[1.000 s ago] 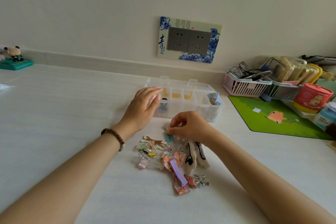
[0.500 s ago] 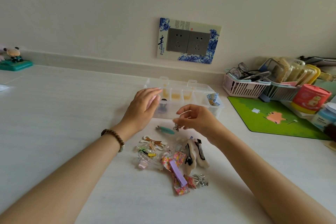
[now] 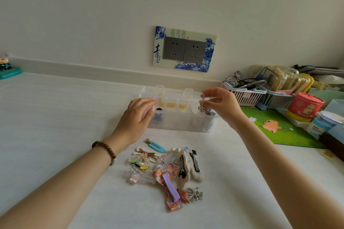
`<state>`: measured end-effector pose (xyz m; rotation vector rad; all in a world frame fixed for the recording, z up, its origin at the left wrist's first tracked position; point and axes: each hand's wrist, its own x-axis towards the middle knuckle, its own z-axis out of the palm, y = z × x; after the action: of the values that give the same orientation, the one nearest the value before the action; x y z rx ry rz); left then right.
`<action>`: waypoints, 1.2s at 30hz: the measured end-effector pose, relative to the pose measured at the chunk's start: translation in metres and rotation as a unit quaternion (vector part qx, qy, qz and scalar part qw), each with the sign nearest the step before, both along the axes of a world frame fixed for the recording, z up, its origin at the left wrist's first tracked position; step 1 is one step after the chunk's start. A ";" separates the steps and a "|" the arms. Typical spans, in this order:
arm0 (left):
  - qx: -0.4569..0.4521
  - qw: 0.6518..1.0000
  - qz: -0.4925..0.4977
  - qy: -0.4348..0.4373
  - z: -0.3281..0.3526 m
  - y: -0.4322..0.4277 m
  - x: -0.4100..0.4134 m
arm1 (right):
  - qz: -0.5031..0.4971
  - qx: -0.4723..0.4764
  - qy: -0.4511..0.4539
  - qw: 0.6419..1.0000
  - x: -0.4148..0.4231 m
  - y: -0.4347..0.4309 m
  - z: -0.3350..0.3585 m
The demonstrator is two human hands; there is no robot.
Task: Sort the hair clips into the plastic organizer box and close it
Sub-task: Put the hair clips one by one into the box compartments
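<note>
Plastic and see-through, the box sits open on the white table, its lid swung back toward the wall. Your left hand rests against the box's left end, fingers straight and holding nothing. Your right hand hangs over the right end, thumb and fingertips pinching a small silver clip above the compartments there. Closer to you lies the heap of unsorted clips. A blue clip lies at its far edge, apart from the box. A beaded bracelet circles your left wrist.
</note>
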<state>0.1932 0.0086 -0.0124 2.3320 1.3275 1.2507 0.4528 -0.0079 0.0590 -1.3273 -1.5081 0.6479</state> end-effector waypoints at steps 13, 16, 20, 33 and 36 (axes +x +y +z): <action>-0.010 1.000 -0.001 0.008 0.001 0.000 -0.002 | 0.037 0.105 -0.137 0.984 -0.034 -0.013 -0.003; -0.012 1.000 -0.003 0.012 0.004 -0.003 -0.002 | 0.195 0.020 -0.230 0.953 -0.063 -0.033 -0.006; -0.040 0.999 -0.018 -0.021 0.008 -0.007 -0.005 | 0.243 -0.071 -0.304 0.918 -0.087 -0.033 -0.028; -0.044 0.998 -0.031 -0.030 0.009 -0.008 -0.006 | 0.227 -0.120 -0.173 0.951 -0.099 -0.031 -0.046; -0.044 0.998 -0.026 -0.022 0.008 -0.006 -0.006 | 0.234 -0.130 -0.034 0.963 -0.086 -0.033 -0.029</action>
<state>0.1874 0.0021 -0.0048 2.2523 1.2738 1.1964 0.3664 -0.0406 0.0301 -1.1959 -1.8626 1.1425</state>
